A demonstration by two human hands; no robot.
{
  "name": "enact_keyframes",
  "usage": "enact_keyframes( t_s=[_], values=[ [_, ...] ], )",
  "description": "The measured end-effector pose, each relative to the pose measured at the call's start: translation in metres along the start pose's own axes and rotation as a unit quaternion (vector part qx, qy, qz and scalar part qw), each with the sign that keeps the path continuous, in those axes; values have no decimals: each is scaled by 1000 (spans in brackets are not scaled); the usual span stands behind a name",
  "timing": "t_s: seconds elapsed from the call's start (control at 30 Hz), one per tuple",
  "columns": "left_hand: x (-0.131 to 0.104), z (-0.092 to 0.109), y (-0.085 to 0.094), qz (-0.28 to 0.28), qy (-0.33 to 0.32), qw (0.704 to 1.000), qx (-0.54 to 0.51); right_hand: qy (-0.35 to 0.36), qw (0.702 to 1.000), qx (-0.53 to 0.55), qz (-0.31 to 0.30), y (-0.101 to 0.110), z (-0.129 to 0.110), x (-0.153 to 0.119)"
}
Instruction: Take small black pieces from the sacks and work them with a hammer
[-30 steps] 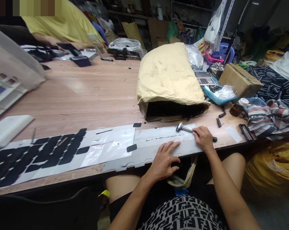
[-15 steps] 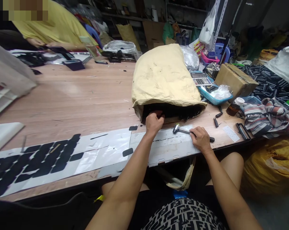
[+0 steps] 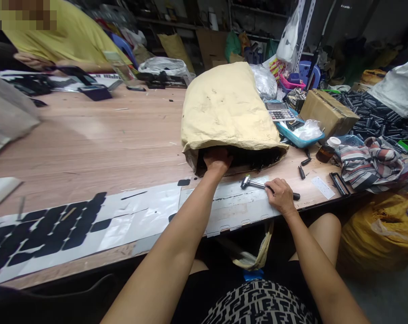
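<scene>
A large pale yellow sack [image 3: 227,103] lies on the table with its mouth facing me. My left hand [image 3: 218,158] reaches into that mouth; its fingers are lost in the dark among black contents that I cannot make out. To the right, my right hand [image 3: 280,195] is closed around the handle of a small hammer [image 3: 256,183], which lies low over a grey-white sheet [image 3: 239,204] at the table's front edge. The hammer's metal head points left, and its black grip end sticks out beyond my hand.
Flat black pieces [image 3: 79,220] lie on white sheeting at the left. Right of the sack are a calculator [image 3: 278,112], a blue basket [image 3: 300,139], a cardboard box [image 3: 328,111], a brown bottle [image 3: 327,150] and a striped cloth [image 3: 369,164]. Across the table sits a person in yellow [image 3: 72,38].
My left hand has gone deeper into the sack's mouth. My right hand stays on the hammer. The whole view has shifted slightly.
</scene>
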State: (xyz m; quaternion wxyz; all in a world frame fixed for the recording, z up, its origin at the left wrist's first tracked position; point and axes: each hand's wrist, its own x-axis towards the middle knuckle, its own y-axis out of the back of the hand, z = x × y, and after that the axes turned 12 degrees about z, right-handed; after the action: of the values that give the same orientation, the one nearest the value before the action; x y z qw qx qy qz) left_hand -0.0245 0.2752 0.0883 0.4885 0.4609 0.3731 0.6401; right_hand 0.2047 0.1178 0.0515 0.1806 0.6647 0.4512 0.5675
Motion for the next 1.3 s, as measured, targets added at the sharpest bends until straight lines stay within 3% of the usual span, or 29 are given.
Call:
enact_keyframes(
  t_s=[0.27,0.43,0.53,0.63,0.8,0.93,1.3],
  values=[
    [-43,-33,17,61,62,988,-127,1,1000,-6,0,-1,0,0],
    [-88,-51,18,20,-77,967,-243,2,1000,-15,-7,-2,1,0],
    [-111,-49,3,-21,-131,955,-263,6,1000,-26,-7,-3,2,-2],
    [-124,-45,-11,-24,-152,946,-287,10,999,-47,2,-3,4,-3],
    [-132,-41,-21,10,-156,946,-284,6,999,-51,20,-4,6,-4],
    [-131,-41,-20,0,-157,948,-277,-9,999,-4,36,2,6,-5],
    [-128,-44,-13,-48,-160,937,-308,-50,970,235,16,51,-8,-13]
  ],
)
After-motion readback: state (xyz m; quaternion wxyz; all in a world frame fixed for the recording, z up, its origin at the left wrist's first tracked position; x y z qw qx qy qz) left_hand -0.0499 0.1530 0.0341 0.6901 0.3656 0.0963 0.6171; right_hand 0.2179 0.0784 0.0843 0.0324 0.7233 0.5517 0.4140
